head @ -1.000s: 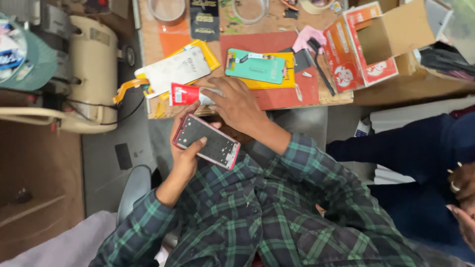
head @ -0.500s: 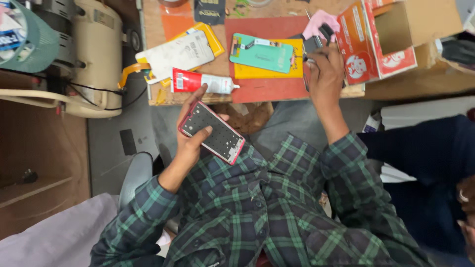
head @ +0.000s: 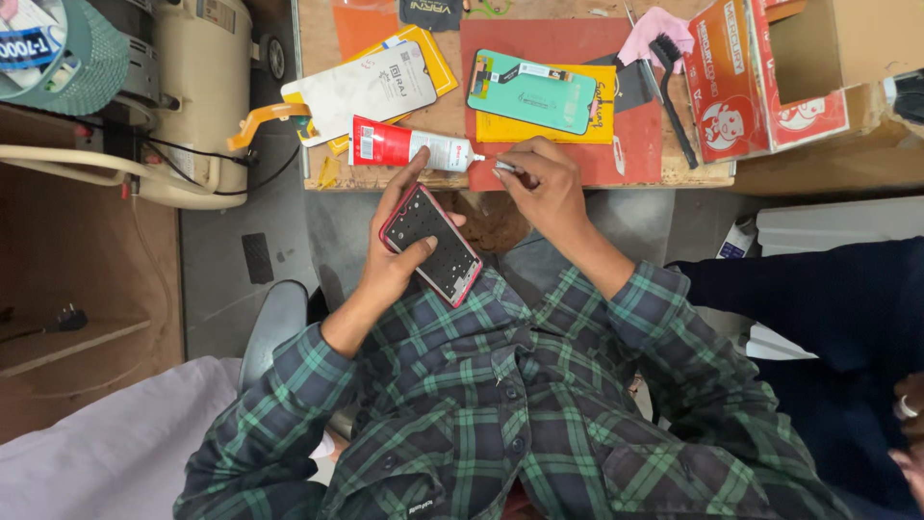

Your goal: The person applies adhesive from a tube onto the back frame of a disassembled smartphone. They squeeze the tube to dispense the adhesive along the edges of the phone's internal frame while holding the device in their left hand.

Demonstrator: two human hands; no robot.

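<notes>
My left hand (head: 390, 268) grips a phone body with a pink-red rim (head: 430, 244), its dark open back facing up, held over my lap just in front of the bench edge. My right hand (head: 544, 183) pinches a thin metal tool (head: 504, 168) whose tip sits at the white nozzle of a red-and-white glue tube (head: 404, 147) lying along the bench's front edge. A teal display panel (head: 531, 91) rests on a yellow card on the red mat (head: 635, 144), just beyond my right hand.
A white display with an orange flex (head: 361, 87) lies at the bench's left. A black brush (head: 674, 91), a pink cloth (head: 650, 24) and an open red carton (head: 760, 82) sit at the right. A cream machine (head: 197, 96) stands at left; another person's dark blue sleeve (head: 818, 299) is at right.
My right hand came back from the brush and carton at the bench's right to the tube's nozzle, now pinching a thin tool. The phone stays in my left hand.
</notes>
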